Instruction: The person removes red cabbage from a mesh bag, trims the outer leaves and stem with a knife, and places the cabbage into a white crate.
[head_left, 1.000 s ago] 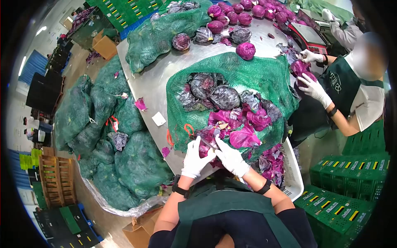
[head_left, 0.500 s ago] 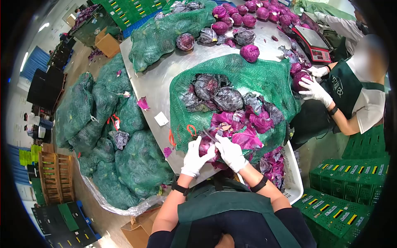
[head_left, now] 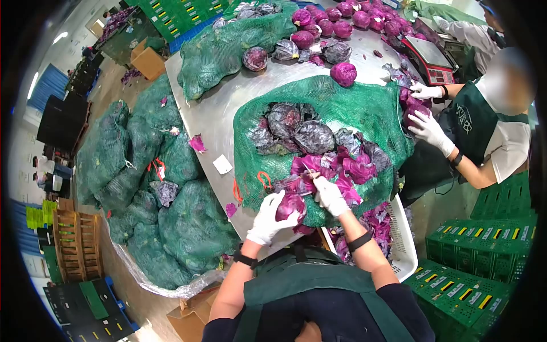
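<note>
In the head view my left hand (head_left: pixel 268 219), in a white glove, is wrapped round a trimmed red cabbage (head_left: pixel 291 208) at the table's near edge. My right hand (head_left: pixel 330 196), also gloved, is just right of it, closed on a small knife (head_left: pixel 311 173); only a thin part of it shows. Loose purple leaves (head_left: pixel 347 191) lie beyond and beside both hands. They rest on an open green mesh sack (head_left: pixel 256 162), in which several dark-leaved cabbages (head_left: pixel 315 137) sit.
A white crate (head_left: pixel 403 245) holding leaves stands at my right. Full mesh sacks (head_left: pixel 196 228) are piled to the left. Trimmed cabbages (head_left: pixel 343 28) and a red scale (head_left: pixel 433 60) are at the far side. A co-worker (head_left: pixel 484 125) handles cabbage on the right, near green crates (head_left: pixel 467 285).
My right hand has moved away from the cabbage, to the right and forward, with the knife. More of the cabbage in my left hand shows. The co-worker's hands have shifted slightly.
</note>
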Demonstrator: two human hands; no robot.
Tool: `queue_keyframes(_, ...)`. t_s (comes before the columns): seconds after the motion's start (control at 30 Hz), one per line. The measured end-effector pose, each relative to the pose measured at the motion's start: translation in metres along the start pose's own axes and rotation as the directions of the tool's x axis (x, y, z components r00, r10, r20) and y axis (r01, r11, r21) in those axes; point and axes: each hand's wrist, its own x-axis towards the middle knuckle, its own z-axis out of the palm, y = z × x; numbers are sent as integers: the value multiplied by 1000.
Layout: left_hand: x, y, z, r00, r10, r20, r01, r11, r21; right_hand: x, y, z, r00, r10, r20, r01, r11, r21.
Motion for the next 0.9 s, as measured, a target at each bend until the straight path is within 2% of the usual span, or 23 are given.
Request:
queue_keyframes(0.07, -9, -21, -12, 999, -50, 13, 51, 944, -327, 3, 19, -16, 977, 182, 109, -200, 963, 179)
queue_keyframes(0.1, -21, -20, -11, 962, -242, 128, 252, 598, -761, 3, 24, -23, 944, 272, 190, -298, 945, 131)
queue_keyframes(0.13, -27, -30, -12, 947, -300, 117, 285, 612, -737, -6, 13, -24, 941, 276, 195, -304, 944, 130)
queue_keyframes(0.2, -30, -19, -2, 908, -409, 90, 324, 550, -769, -26, -12, -19, 976, 28, 216, -108, 923, 369)
queue_keyframes(0.27, -28, 4, 8, 915, -396, -73, 289, 771, -567, -37, -32, -6, 991, -39, 126, -24, 889, 458)
queue_keyframes(0.3, -27, 17, 9, 922, -381, -65, 265, 746, -611, -40, -41, -4, 990, -85, 113, 62, 979, 195)
queue_keyframes(0.33, -22, 13, 16, 956, -156, -249, 101, 970, -221, -43, -44, -2, 985, -129, 113, 139, 987, -83)
queue_keyframes(0.37, -23, 11, 22, 966, -78, -248, 62, 995, -74, -44, -45, 13, 905, -424, 47, 425, 888, -178)
queue_keyframes(0.4, -22, 10, 29, 973, 3, -233, 16, 997, 76, -55, -47, 12, 953, -268, 140, 299, 906, -301)
queue_keyframes(0.43, -19, 12, 32, 976, 82, -200, -53, 988, 145, -59, -64, 13, 958, -209, 196, 274, 868, -414)
queue_keyframes(0.47, -18, 13, 32, 977, 86, -197, -59, 988, 139, -59, -71, 12, 960, -142, 242, 252, 816, -521)
queue_keyframes(0.5, -19, 14, 30, 985, 84, -152, -64, 989, 131, -54, -48, 15, 922, -318, 219, 386, 785, -485)
queue_keyframes(0.53, -19, 15, 25, 991, 80, -107, -67, 990, 124, -50, -43, 13, 923, -317, 217, 384, 784, -488)
queue_keyframes(0.6, -21, 13, 19, 988, 103, -113, -94, 992, 79, -43, -36, 9, 904, -352, 243, 422, 824, -377)
queue_keyframes(0.63, -23, 11, 17, 984, 148, -95, -138, 985, 101, -36, -36, 1, 915, -335, 224, 403, 763, -505)
queue_keyframes(0.67, -23, 12, 14, 978, 194, -76, -184, 975, 125, -32, -35, -6, 936, -293, 194, 350, 825, -443)
queue_keyframes(0.7, -25, 16, 10, 991, 124, -44, -118, 985, 125, -29, -31, -13, 954, -251, 166, 296, 878, -376)
queue_keyframes(0.73, -24, 15, 11, 991, 128, -46, -121, 984, 130, -26, -29, -17, 968, -207, 143, 242, 921, -306)
queue_keyframes(0.77, -25, 14, 13, 995, 92, -37, -87, 989, 116, -38, -53, -18, 970, -146, 195, 193, 948, -253)
queue_keyframes(0.8, -26, 13, 15, 998, 53, -22, -51, 994, 101, -49, -67, -15, 951, -121, 284, 211, 927, -310)
queue_keyframes(0.87, -24, 15, 20, 998, 60, -6, -59, 993, 104, -58, -62, 6, 903, -205, 377, 386, 771, -506)
queue_keyframes(0.9, -21, 16, 21, 998, 70, -1, -69, 992, 106, -58, -51, 12, 888, -266, 376, 437, 745, -504)
